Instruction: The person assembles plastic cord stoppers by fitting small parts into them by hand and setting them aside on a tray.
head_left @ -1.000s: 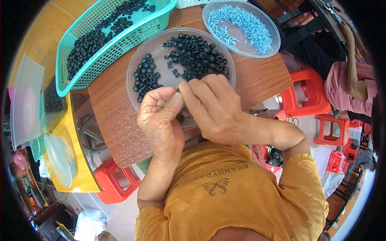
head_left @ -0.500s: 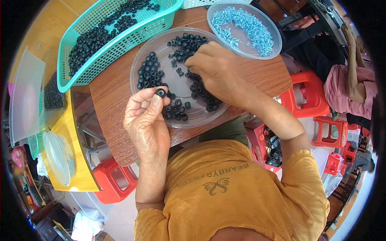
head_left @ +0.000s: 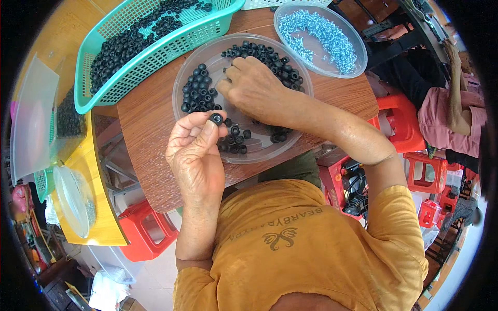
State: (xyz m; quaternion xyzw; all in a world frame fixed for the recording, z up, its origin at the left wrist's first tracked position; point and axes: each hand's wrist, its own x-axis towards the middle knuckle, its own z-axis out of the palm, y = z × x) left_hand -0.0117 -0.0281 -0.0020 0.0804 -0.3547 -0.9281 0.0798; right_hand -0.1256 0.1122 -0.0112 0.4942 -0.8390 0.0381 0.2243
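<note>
My left hand (head_left: 193,150) pinches a small black round part (head_left: 216,119) between thumb and fingertips, with its hollow, shiny-centred end facing up. It hovers over the near left rim of a clear round plastic tray (head_left: 184,69). Over the middle of that tray, my right hand (head_left: 255,89) reaches in with curled fingers pointing down; whatever its fingertips hold is hidden. A cluster of black round parts (head_left: 198,90) lies in the tray's left side. More black parts (head_left: 282,67) fill its far and right side, and a few (head_left: 234,139) lie near the front.
A green basket (head_left: 166,49) of black parts stands at the far left. Beside the tray, a round dish (head_left: 358,67) holds small blue pieces. Red stools (head_left: 148,230) stand around the wooden table (head_left: 150,155). Another person's arm (head_left: 456,93) shows at right.
My right hand has moved left, from the tray's far right pile to its middle. My left hand still holds the black part, and the whole view has shifted slightly.
</note>
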